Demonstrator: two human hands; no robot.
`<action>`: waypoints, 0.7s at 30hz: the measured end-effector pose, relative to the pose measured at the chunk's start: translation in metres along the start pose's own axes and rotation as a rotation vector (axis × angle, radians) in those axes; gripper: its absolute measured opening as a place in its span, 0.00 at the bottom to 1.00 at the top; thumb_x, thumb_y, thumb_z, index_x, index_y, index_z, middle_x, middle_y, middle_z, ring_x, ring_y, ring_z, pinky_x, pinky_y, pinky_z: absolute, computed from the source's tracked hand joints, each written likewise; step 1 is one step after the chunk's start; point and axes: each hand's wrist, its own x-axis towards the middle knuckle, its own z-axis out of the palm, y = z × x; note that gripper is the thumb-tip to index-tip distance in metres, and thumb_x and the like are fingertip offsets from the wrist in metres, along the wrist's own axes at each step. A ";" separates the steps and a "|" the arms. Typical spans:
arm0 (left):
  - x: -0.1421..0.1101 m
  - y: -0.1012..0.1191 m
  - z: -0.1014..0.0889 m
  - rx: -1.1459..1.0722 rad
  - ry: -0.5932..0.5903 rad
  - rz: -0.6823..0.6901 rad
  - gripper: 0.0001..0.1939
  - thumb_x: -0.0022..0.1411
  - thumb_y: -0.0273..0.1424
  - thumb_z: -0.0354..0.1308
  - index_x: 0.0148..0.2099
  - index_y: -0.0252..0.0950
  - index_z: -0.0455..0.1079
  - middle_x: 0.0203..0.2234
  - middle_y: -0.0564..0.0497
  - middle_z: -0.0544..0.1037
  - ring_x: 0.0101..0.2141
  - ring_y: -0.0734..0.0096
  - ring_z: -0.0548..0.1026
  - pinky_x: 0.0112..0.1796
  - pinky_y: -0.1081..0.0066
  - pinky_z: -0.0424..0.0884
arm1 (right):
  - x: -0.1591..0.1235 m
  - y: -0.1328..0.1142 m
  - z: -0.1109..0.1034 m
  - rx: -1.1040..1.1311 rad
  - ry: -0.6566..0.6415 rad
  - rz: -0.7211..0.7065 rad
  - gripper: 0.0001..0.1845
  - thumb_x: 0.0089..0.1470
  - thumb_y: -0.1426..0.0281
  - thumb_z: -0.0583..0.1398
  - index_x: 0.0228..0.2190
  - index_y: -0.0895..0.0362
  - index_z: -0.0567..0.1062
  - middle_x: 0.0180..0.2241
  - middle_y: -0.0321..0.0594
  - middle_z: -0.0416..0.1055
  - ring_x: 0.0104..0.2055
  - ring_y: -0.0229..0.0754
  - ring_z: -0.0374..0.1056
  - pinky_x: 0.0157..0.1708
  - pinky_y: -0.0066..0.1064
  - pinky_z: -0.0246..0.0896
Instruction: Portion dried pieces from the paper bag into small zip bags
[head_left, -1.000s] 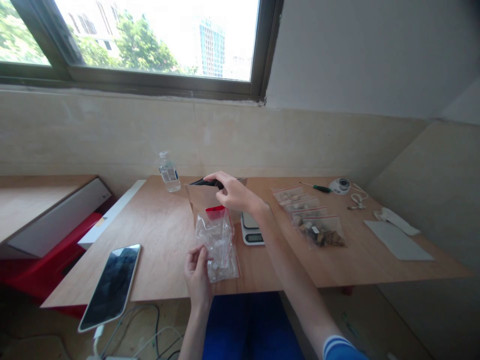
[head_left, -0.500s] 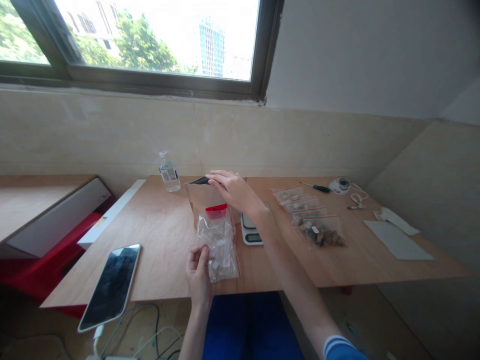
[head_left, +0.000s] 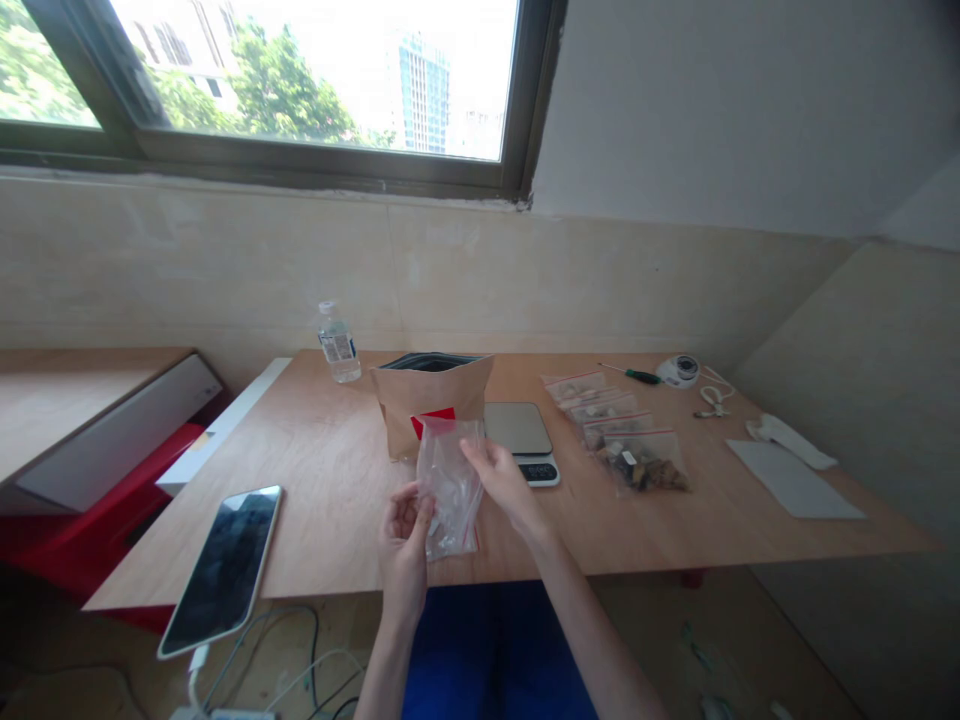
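Between my two hands hangs a clear plastic zip bag (head_left: 448, 475), with a red line along its top edge. My left hand (head_left: 406, 525) pinches its left side low down. At the upper right side of the bag, my right hand (head_left: 501, 478) has thumb and fingers closed on it. More clear plastic lies on the table under it. Just behind stands a brown kraft paper pouch (head_left: 394, 405) with its dark mouth open and a red mark on its front. A white digital kitchen scale (head_left: 541, 472) sits right of the pouch.
Several filled zip bags (head_left: 646, 460) lie in an overlapping row to the right. Farther right are a screwdriver (head_left: 641, 376), a white camera-like device (head_left: 681, 371) and a white sheet (head_left: 795, 480). A water bottle (head_left: 340, 345) stands at the back left; a phone (head_left: 225, 565) overhangs the front left edge.
My right hand has come back from above the pouch's mouth and now grips the clear bag. The bag is lifted toward upright, and the scale shows more fully.
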 end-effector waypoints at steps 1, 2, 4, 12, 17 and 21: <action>0.000 0.000 -0.002 0.018 -0.030 -0.006 0.18 0.48 0.38 0.66 0.41 0.36 0.70 0.31 0.51 0.74 0.31 0.74 0.72 0.33 0.76 0.68 | 0.002 0.001 -0.003 0.069 -0.028 0.005 0.23 0.48 0.51 0.59 0.31 0.60 0.72 0.31 0.44 0.75 0.34 0.45 0.71 0.34 0.33 0.66; 0.001 0.000 -0.004 0.036 -0.063 -0.007 0.19 0.49 0.38 0.65 0.43 0.36 0.69 0.32 0.51 0.74 0.31 0.74 0.71 0.32 0.76 0.68 | 0.005 0.002 -0.007 0.123 -0.011 -0.004 0.22 0.48 0.51 0.59 0.30 0.59 0.72 0.28 0.42 0.74 0.31 0.43 0.71 0.30 0.31 0.65; 0.005 0.001 -0.010 0.069 -0.144 -0.009 0.22 0.50 0.36 0.65 0.48 0.37 0.68 0.35 0.50 0.75 0.31 0.74 0.71 0.31 0.76 0.68 | 0.010 0.000 -0.014 0.171 0.089 -0.034 0.23 0.46 0.50 0.60 0.31 0.59 0.72 0.23 0.39 0.72 0.25 0.41 0.68 0.23 0.28 0.62; 0.003 0.014 -0.004 0.192 -0.262 -0.045 0.23 0.50 0.40 0.63 0.48 0.37 0.70 0.41 0.47 0.75 0.39 0.67 0.74 0.37 0.72 0.71 | -0.009 0.005 -0.004 -0.165 0.203 -0.242 0.19 0.58 0.54 0.51 0.34 0.56 0.71 0.24 0.38 0.72 0.22 0.39 0.66 0.22 0.27 0.58; -0.001 0.015 0.010 0.294 -0.079 -0.111 0.22 0.53 0.51 0.56 0.34 0.35 0.68 0.10 0.62 0.58 0.10 0.81 0.55 0.13 0.78 0.53 | -0.022 0.020 0.006 -0.244 0.115 -0.272 0.18 0.61 0.57 0.49 0.34 0.55 0.72 0.31 0.42 0.75 0.32 0.45 0.72 0.30 0.29 0.61; 0.009 0.011 0.006 0.323 -0.072 -0.102 0.23 0.54 0.53 0.54 0.31 0.35 0.67 0.10 0.62 0.57 0.10 0.81 0.53 0.13 0.78 0.49 | -0.022 0.032 -0.003 -0.215 0.081 -0.218 0.18 0.59 0.56 0.51 0.34 0.55 0.72 0.26 0.40 0.74 0.28 0.44 0.71 0.26 0.28 0.60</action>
